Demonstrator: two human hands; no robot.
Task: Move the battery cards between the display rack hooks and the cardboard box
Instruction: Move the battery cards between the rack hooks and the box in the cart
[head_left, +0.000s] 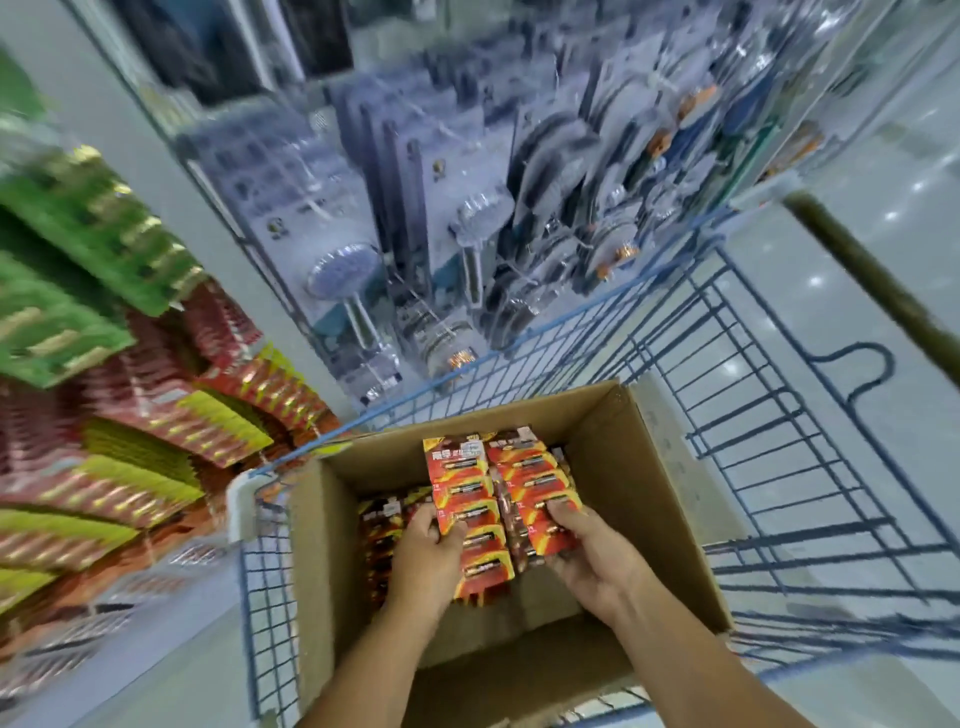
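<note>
Red-and-orange battery cards (467, 499) up over the open cardboard box (639, 467), in two bundles side by side. Left hand (423, 561) gripping the left bundle at its lower edge, thumb across the front. Right hand (592, 556) clutching the right bundle (540, 483), fingers curled over the card faces. More cards (382, 525) lying inside the box, itself riding in a blue wire trolley (779, 415). Display rack (104, 364) of carded batteries off to the left, blurred.

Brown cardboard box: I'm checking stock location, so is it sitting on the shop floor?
No, the brown cardboard box sits inside the blue wire shopping trolley, whose mesh walls surround it.
</note>
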